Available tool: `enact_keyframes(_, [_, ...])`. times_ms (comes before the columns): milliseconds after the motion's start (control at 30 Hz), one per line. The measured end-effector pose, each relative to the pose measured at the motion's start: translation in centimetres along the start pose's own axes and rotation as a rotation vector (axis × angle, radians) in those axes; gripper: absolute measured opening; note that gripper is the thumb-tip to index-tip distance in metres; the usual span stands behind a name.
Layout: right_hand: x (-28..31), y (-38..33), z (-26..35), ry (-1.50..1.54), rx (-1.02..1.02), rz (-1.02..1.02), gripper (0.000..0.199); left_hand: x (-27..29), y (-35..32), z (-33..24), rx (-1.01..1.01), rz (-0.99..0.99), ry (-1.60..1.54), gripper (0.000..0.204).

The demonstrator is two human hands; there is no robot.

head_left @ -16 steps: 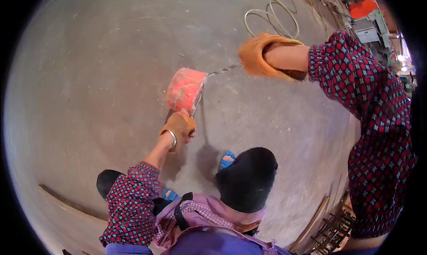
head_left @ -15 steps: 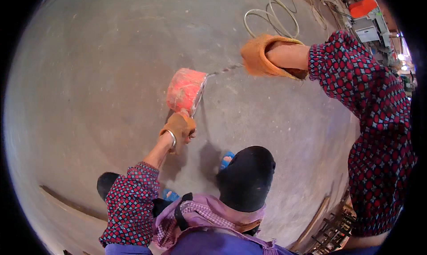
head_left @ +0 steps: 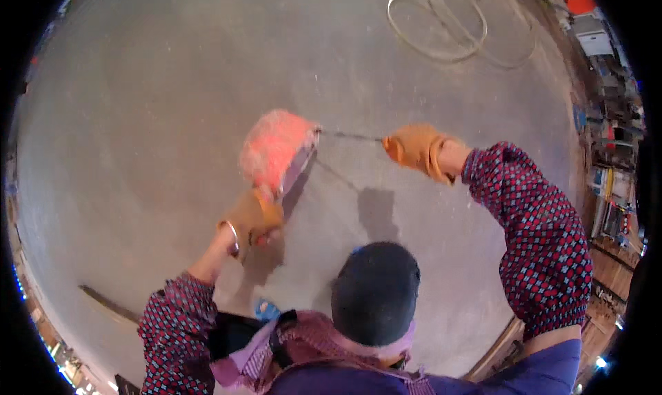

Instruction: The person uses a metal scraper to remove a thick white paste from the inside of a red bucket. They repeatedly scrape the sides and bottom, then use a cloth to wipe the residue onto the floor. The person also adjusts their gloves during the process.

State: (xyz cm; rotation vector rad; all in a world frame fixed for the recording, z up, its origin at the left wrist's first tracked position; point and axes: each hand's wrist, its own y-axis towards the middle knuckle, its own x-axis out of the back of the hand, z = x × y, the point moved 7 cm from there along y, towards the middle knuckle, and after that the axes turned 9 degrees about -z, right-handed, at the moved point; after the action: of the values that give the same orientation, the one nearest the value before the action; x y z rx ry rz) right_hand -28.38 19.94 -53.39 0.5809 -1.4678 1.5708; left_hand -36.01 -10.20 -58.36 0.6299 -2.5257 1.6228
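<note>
A worn red bucket (head_left: 274, 148), slightly blurred, hangs tilted over the grey floor, its open side facing right and down. My left hand (head_left: 256, 219), in an orange work glove with the fingertips showing, is closed on the bucket at the near end of its rim. From the far end of the rim a thin dark twisted cord (head_left: 350, 136) runs taut to the right. My right hand (head_left: 417, 149), also gloved in orange, is closed around that cord's end. The inside of the bucket is mostly hidden from me.
A pale hose (head_left: 452, 57) lies coiled on the floor at the far right. Equipment and a red-topped item (head_left: 579, 2) line the right edge. A wooden strip (head_left: 107, 304) lies at the lower left. My dark-clad knee (head_left: 376, 295) is just below the bucket.
My right hand has come nearer and lower, pulling the cord straight beside the bucket. My left hand and the bucket have shifted slightly left, and the view has turned.
</note>
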Motion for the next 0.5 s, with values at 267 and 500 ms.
enact_keyframes(267, [-9.6,-5.3,7.6,0.281,0.487,-0.249,0.028,-0.8,0.7,2.2,0.089,0.091,-0.739,0.029])
enact_keyframes(500, [-15.7,-4.0,11.9,0.755,-0.141,-0.136,0.023,-1.9,2.0,8.3,0.298,0.033,-0.897,0.028])
